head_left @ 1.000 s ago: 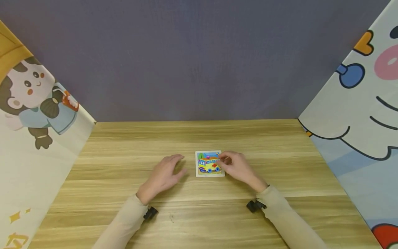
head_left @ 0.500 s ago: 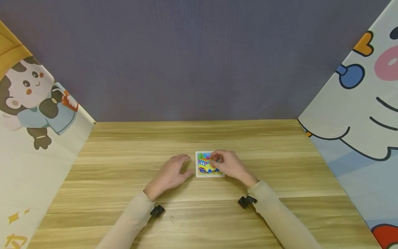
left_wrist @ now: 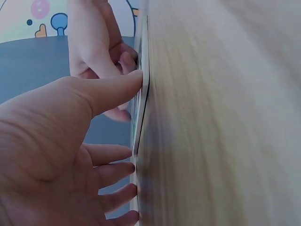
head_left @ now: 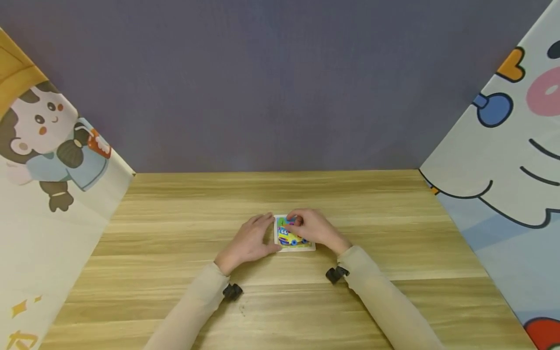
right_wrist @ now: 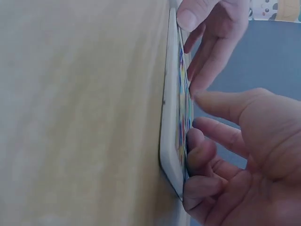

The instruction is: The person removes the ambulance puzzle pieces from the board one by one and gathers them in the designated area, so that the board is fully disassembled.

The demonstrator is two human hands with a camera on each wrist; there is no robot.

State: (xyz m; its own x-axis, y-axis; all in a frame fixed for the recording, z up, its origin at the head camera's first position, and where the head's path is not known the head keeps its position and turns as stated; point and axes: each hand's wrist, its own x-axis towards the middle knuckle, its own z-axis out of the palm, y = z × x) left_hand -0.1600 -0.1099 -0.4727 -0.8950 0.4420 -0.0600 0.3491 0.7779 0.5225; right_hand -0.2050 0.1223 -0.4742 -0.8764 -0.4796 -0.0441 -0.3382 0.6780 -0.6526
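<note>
A square cartoon-vehicle picture puzzle (head_left: pixel 294 241) with a white frame lies flat on the table. My left hand (head_left: pixel 250 240) is at its left side, thumb on the frame's lower left corner and fingers stretched near the upper left corner. In the left wrist view the left thumb (left_wrist: pixel 117 89) presses the frame's edge (left_wrist: pixel 145 61). Over the picture's upper right part is my right hand (head_left: pixel 315 226), several fingers curled, thumb and index apart. The right wrist view shows the right fingertips (right_wrist: pixel 195 139) close to the puzzle surface (right_wrist: pixel 181 103); no piece is visible between them.
The wood-grain table (head_left: pixel 175 204) spreads around the puzzle. A dark grey wall (head_left: pixel 275 97) stands behind it, with cartoon-printed panels at the left (head_left: pixel 87 204) and right (head_left: pixel 481 170). Small dark specks (head_left: pixel 242 308) mark the tabletop near the left sleeve.
My left hand has moved right until it touches the puzzle's left edge. The right hand has moved left over the picture and covers more of it. The puzzle stays almost in place.
</note>
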